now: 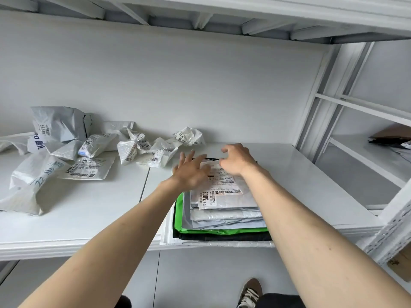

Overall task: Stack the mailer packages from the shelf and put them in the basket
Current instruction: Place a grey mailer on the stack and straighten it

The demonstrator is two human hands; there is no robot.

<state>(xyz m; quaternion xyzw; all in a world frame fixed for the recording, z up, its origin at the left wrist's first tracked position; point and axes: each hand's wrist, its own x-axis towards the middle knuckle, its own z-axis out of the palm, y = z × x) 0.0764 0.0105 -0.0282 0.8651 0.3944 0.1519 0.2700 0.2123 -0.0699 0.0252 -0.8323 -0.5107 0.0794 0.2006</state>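
A stack of flat mailer packages [224,216] lies on the white shelf [77,223], right of centre, with white, grey, green and black layers. The top white mailer [224,194] carries a label reading 3002. My left hand [192,171] lies flat with spread fingers on the stack's far left part. My right hand [238,160] hovers with loosely curled fingers over the top mailer's far edge; whether it pinches the mailer is unclear. Several loose crumpled mailers [138,147] lie scattered along the back left of the shelf. No basket is in view.
A larger grey mailer [57,127] stands at the back left, and a long white bag [29,183] lies at the left. A shelf upright [320,101] and a neighbouring rack [367,156] stand to the right. My shoe [250,292] shows below on the floor.
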